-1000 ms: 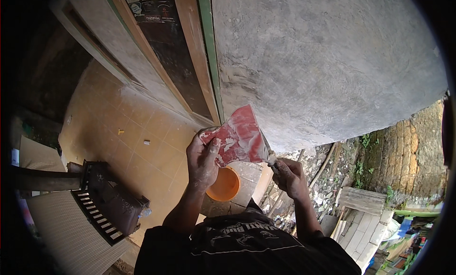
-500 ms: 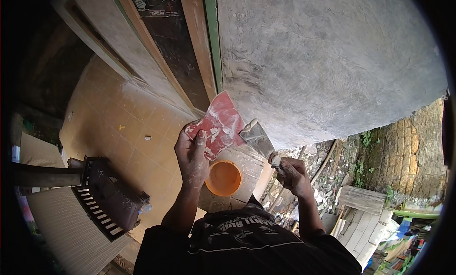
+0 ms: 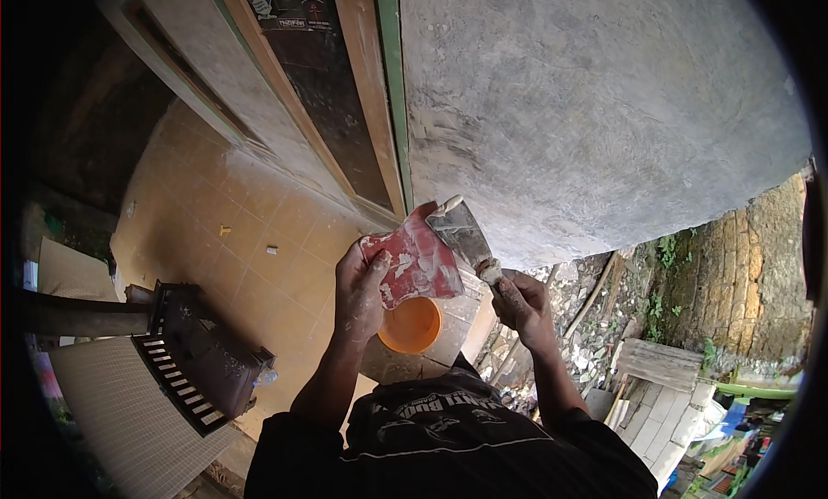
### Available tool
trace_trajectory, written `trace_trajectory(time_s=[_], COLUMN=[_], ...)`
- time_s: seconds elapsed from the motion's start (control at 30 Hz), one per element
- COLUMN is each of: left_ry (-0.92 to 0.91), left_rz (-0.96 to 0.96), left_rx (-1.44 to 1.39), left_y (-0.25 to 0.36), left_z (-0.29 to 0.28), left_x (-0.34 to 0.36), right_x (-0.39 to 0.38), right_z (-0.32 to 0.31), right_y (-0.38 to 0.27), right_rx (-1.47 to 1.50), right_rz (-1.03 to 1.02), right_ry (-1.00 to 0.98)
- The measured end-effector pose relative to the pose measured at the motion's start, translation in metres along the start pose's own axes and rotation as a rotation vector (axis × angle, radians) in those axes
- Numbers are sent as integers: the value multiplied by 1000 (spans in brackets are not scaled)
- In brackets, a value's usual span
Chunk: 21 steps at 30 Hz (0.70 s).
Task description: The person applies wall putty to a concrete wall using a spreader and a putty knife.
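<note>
Between my two hands is a red flexible sheet (image 3: 427, 262), smeared with whitish paste. My left hand (image 3: 360, 283) grips it by its left edge, thumb on top. In my right hand (image 3: 523, 307) is a putty knife (image 3: 466, 230), fingers closed round its handle. Its metal blade touches the sheet's upper right corner, which curls up there. A ridge of pale paste sits along the blade's edge, and more is caked near the handle. Below the sheet stands an orange bucket (image 3: 410, 326), its top partly covered by the sheet.
Ahead rises a grey plastered wall (image 3: 604, 94), beside a green and brown door frame (image 3: 379, 94). Tan floor tiles (image 3: 285, 283) spread to the left, with a dark wooden bench (image 3: 203, 352). Rubble (image 3: 595, 309) lies to the right, near a stone wall (image 3: 733, 275).
The putty knife blade has moved left and up onto the sheet's upper corner, which now bends. My left hand and the sheet have shifted slightly right and down.
</note>
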State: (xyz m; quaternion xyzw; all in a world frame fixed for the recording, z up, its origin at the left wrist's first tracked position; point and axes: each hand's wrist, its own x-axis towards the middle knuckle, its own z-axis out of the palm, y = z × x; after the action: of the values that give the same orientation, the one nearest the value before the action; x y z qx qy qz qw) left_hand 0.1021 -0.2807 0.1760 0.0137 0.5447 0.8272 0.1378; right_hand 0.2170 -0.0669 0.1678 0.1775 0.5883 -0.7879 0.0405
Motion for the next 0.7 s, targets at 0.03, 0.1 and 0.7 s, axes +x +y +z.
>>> trace_trajectory(time_s=[0.03, 0.1, 0.7], left_ry=[-32, -63, 269], left_rz=[-105, -210, 165], left_rx=[-101, -204, -297], left_y=[0, 3, -104], left_z=[-2, -5, 43], left_x=[2, 6, 116], right_x=[1, -4, -41], right_z=[5, 2, -72], right_y=[3, -7, 70], right_rx=[-205, -683, -580], right_rz=[-217, -363, -250], right_ry=[129, 254, 654])
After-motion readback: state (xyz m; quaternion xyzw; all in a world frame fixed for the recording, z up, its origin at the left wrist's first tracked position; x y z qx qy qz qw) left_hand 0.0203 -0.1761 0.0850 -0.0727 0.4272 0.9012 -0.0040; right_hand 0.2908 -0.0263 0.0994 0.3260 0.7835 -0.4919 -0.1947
